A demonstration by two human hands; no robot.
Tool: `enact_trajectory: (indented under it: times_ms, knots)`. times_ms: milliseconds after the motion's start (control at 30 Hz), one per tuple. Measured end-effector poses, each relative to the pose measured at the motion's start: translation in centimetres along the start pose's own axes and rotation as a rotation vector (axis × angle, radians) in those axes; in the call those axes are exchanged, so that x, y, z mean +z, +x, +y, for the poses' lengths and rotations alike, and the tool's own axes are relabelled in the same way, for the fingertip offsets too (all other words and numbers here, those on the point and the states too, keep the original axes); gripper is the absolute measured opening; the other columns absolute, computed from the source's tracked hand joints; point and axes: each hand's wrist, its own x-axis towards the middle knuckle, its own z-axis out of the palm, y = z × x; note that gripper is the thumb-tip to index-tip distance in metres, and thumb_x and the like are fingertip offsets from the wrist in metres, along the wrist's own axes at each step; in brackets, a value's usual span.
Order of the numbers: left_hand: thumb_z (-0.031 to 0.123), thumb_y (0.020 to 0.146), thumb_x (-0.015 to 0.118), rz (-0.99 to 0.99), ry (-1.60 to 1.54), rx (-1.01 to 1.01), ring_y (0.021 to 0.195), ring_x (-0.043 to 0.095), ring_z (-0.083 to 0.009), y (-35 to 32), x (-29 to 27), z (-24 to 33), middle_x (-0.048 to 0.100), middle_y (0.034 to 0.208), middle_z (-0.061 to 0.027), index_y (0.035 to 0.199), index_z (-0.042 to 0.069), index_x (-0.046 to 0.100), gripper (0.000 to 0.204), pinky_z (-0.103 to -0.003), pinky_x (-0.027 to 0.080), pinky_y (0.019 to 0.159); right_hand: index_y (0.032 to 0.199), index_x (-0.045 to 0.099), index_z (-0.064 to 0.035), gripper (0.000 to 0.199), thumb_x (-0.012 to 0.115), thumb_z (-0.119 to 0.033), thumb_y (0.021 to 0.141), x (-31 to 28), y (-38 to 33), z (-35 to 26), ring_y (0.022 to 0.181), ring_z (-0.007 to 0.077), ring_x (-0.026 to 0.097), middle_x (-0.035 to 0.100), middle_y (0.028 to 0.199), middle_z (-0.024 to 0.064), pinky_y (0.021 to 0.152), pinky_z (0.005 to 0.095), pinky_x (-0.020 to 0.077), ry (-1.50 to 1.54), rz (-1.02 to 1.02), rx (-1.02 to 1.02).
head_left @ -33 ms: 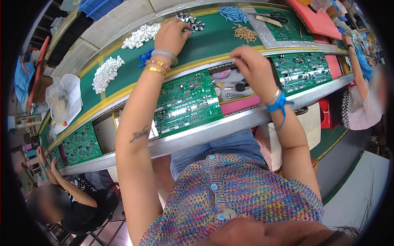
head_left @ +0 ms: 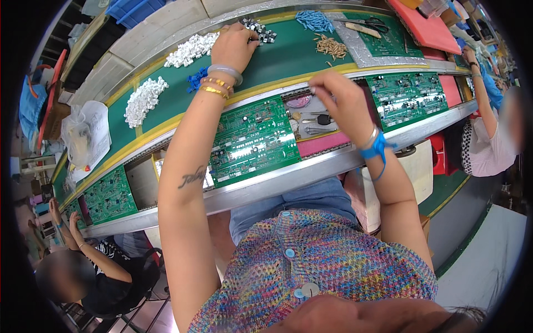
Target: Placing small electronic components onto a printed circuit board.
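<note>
My left hand (head_left: 234, 49) reaches to the far side of the green work surface, between white connectors (head_left: 192, 50) and small black-and-white parts (head_left: 266, 34). Its fingers are curled down, and whatever they hold is hidden. Blue parts (head_left: 196, 79) lie beside that wrist. Over the near rail, my right hand (head_left: 345, 99) has its fingers bent and closed; anything at the fingertips is too small to make out. Below it, a key (head_left: 323, 119) lies in a tray section. A green circuit board (head_left: 256, 141) with mounted components sits in the rail between my forearms.
A second white heap (head_left: 145, 101) lies at left. Blue parts (head_left: 315, 20) and tan parts (head_left: 331, 46) lie at the far right, near scissors (head_left: 373, 22). More boards (head_left: 408, 97) sit along the rail. Co-workers sit left and right.
My right hand has shifted slightly toward me, away from the far surface. My left hand has moved a little to the right over the parts.
</note>
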Motion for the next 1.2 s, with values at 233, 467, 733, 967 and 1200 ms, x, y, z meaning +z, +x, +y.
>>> enact_trajectory:
  times_ms: [233,467,733,967,1200]
  knots:
    - [0.019,0.076,0.066,-0.05,0.041,0.042,0.09,0.056,-0.0286,1.1,1.7,-0.6,0.06,0.087,-0.0089,0.081,0.01,0.068,0.011,-0.038,0.048,0.076,0.089,0.059,-0.0056,0.014,0.063,-0.002,0.076,1.3,-4.8,-3.8,0.081,0.0277,0.06,0.061,0.088,0.009,0.07,0.0354,0.0489,0.194,-0.091,-0.005]
    - [0.018,0.085,0.059,-0.081,-0.031,-0.073,0.079,0.06,-0.0317,-2.0,-2.8,1.8,0.063,0.09,-0.0115,0.09,0.007,0.06,0.012,-0.038,0.048,0.071,0.085,0.059,-0.0055,0.013,0.065,-0.002,0.075,3.7,-5.6,-4.4,0.078,0.0266,0.06,0.061,0.082,0.0083,0.069,0.034,0.0484,0.16,-0.213,0.094]
    - [0.007,0.077,0.068,-0.12,-0.557,-0.151,0.074,0.061,-0.019,-10.7,-9.0,3.6,0.062,0.082,-0.0084,0.092,0.003,0.061,0.017,-0.029,0.05,0.068,0.084,0.058,-0.0077,0.012,0.066,-0.005,0.074,4.4,-5.7,-4.3,0.079,0.0262,0.059,0.06,0.081,0.0067,0.068,0.0367,0.0479,0.109,-0.204,0.043]
    - [0.006,0.078,0.067,-0.106,-0.641,-0.25,0.076,0.061,-0.0181,-13.0,-9.1,2.1,0.062,0.085,-0.007,0.093,0.004,0.067,0.015,-0.028,0.05,0.069,0.084,0.06,-0.0051,0.012,0.067,-0.003,0.074,4.5,-5.6,-4.5,0.079,0.0277,0.06,0.063,0.083,0.0088,0.07,0.0352,0.0487,0.022,-0.212,-0.003]
    - [0.007,0.077,0.067,-0.089,-0.595,-0.185,0.077,0.061,-0.021,-13.2,-9.0,2.4,0.063,0.088,-0.0071,0.092,0.005,0.067,0.015,-0.03,0.049,0.07,0.086,0.062,-0.0069,0.016,0.065,-0.001,0.071,4.8,-5.6,-5.3,0.081,0.0255,0.058,0.06,0.085,0.0064,0.07,0.0352,0.0484,-0.074,-0.263,-0.107]
